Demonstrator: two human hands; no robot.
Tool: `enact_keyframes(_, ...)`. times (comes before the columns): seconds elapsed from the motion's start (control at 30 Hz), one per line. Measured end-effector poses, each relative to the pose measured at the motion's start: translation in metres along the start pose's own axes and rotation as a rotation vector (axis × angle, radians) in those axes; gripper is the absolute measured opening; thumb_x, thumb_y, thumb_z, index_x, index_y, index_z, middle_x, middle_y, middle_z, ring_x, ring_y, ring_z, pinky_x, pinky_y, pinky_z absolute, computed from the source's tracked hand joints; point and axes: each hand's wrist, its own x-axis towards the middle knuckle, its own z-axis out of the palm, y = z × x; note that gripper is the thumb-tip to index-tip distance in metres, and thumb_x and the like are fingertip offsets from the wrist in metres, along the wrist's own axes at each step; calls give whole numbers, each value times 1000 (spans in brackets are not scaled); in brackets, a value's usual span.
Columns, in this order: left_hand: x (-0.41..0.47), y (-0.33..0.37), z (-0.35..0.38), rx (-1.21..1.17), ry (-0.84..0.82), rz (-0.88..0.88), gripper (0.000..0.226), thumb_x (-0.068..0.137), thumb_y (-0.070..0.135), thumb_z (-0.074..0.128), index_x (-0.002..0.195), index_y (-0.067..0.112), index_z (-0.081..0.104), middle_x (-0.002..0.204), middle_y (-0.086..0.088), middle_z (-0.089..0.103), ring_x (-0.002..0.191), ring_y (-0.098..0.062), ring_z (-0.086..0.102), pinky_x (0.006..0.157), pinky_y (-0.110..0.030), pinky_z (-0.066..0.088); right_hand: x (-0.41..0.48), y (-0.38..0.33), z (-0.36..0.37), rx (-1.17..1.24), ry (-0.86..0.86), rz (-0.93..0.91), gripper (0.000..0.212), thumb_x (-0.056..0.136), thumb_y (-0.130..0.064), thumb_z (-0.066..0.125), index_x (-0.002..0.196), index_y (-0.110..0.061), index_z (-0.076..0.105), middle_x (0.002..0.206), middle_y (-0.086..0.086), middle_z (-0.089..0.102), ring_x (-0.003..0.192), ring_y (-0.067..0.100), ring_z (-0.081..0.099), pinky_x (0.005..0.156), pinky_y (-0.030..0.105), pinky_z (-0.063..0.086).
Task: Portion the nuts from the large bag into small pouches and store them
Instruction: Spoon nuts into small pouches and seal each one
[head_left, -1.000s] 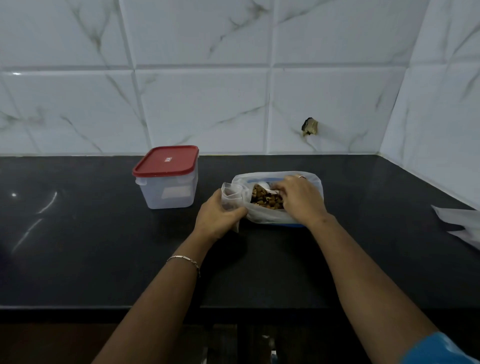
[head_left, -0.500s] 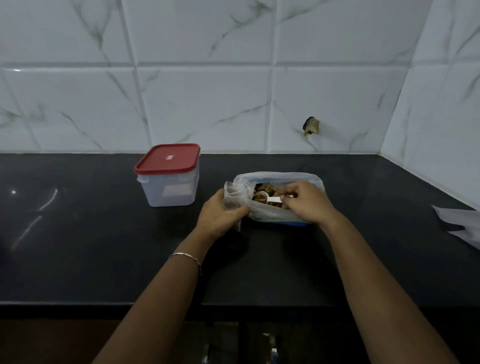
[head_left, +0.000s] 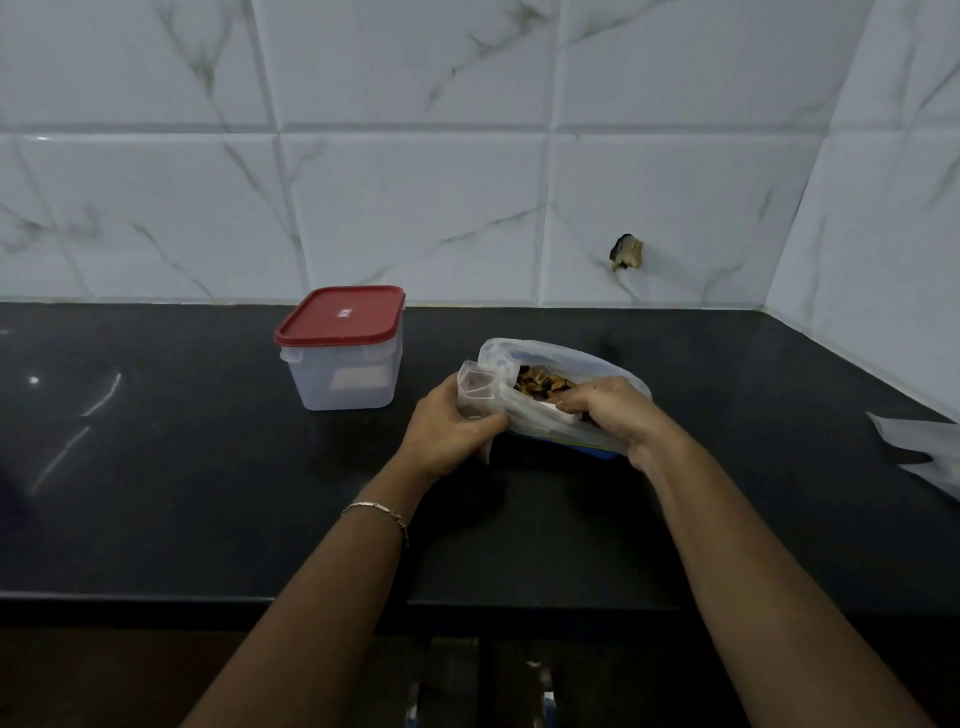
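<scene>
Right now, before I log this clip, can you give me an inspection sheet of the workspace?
Surface: black glossy countertop, light reflections at left.
Job's things: large bag lying open, nuts showing at its mouth; small pouch beside that mouth; container with red lid on, standing apart to the left.
Clutter: clear plastic at the right edge.
Hands: left hand grips the small pouch; right hand, fingers curled, at the bag's mouth on a white piece, perhaps a scoop.
Cables: nothing seen.
Surroundings: white marbled tiles, one with a chipped hole.
</scene>
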Motion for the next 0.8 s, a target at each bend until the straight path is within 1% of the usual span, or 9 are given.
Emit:
enact_keyframes(0.13, -2, 0, 0, 3, 18, 29, 47, 80, 14, 75, 123, 20, 55, 113, 5, 66, 100, -4, 64, 76, -16, 51, -1, -2, 4, 63, 55, 32, 16, 88, -18, 64, 96, -11, 75, 96, 3, 68, 87, 14, 57, 73, 27, 44)
enact_keyframes(0.2, -4, 1, 0, -5, 36, 44, 44, 80, 11, 74, 118, 23, 56, 110, 5, 66, 97, -3, 65, 73, -13, 51, -1, -2, 6, 84, 92, 43, 16, 87, -21, 65, 94, -10, 75, 96, 5, 70, 90, 18, 60, 78, 31, 46)
enact_keyframes(0.23, -6, 1, 0, -10, 45, 47, 43, 80, 10, 74, 115, 25, 55, 109, 5, 66, 96, -2, 65, 72, -12, 51, -1, -2, 6, 103, 101, 48, 16, 87, -21, 65, 92, -9, 75, 93, 6, 70, 86, 18, 61, 78, 31, 46)
enact_keyframes(0.3, -8, 2, 0, 3, 70, 61, 42, 79, 9, 75, 107, 33, 54, 110, 4, 64, 97, -3, 64, 74, -14, 52, -5, -5, 5, 143, 93, 53, 17, 88, -19, 63, 88, -7, 75, 83, 6, 70, 70, 13, 57, 70, 28, 44)
enact_keyframes(0.37, -8, 0, -1, 64, 114, 79, 44, 76, 15, 77, 103, 37, 52, 117, 2, 57, 105, -9, 60, 87, -24, 52, -13, -10, 2, 162, 76, 52, 18, 89, -16, 62, 85, -5, 75, 70, 3, 69, 61, 10, 53, 63, 25, 40)
enact_keyframes(0.47, -8, -1, -2, 170, 135, 68, 52, 69, 30, 79, 114, 30, 53, 121, 3, 47, 112, -14, 52, 98, -38, 49, -22, -13, 0, 168, 73, 43, 21, 90, -14, 60, 88, -1, 76, 67, 1, 67, 65, 10, 53, 64, 25, 39)
enact_keyframes(0.57, -10, 0, 1, 212, 133, 65, 67, 56, 51, 71, 117, 30, 53, 119, 7, 50, 110, -13, 54, 98, -42, 49, -29, -12, -2, 156, 92, 48, 21, 90, -14, 59, 90, -2, 76, 67, -1, 65, 67, 9, 47, 65, 26, 37)
enact_keyframes(0.7, -10, -2, 4, 213, 132, 73, 56, 56, 50, 69, 108, 34, 55, 110, 11, 60, 101, -8, 61, 92, -41, 53, -35, -11, -10, 192, 128, 40, 19, 90, -14, 60, 78, -10, 73, 59, -4, 65, 68, 11, 52, 65, 27, 39)
enact_keyframes(0.8, -9, -3, 4, 205, 119, 78, 55, 56, 51, 69, 107, 39, 54, 111, 12, 62, 102, -7, 62, 93, -41, 53, -37, -12, -15, 233, 157, 20, 16, 88, -13, 61, 80, -9, 75, 57, -5, 64, 73, 15, 54, 73, 29, 42)
